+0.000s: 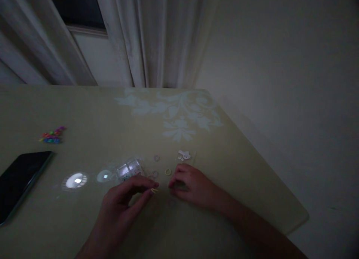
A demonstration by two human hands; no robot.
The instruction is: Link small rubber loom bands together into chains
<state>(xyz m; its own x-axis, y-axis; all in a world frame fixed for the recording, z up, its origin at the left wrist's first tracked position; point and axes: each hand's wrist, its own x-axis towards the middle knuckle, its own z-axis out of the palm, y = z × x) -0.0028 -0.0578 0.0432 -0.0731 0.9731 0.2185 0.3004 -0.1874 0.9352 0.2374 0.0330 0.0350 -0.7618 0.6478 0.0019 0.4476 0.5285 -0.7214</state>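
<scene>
My left hand (pixel 123 204) pinches a few thin yellowish rings (pixel 154 191) between thumb and fingertips, just above the table. To its right, my right hand (pixel 196 186) rests low with curled fingers; what is at its fingertips, if anything, cannot be made out. A small yellowish ring (pixel 168 171) lies just beyond the right fingertips, and a pale ring (pixel 156 158) lies farther back. Behind my left fingers stands a clear compartment box (pixel 130 168) with small rings in it, partly hidden. Small white pieces (pixel 184 155) lie beyond my right hand.
A dark phone (pixel 24 180) lies at the left of the table (pixel 92 113). Behind it is a heap of colourful beads (pixel 52 136). Two round clear shiny items (pixel 76 180) sit left of the box. Curtains (pixel 168 38) hang behind; a wall (pixel 280 83) borders the right.
</scene>
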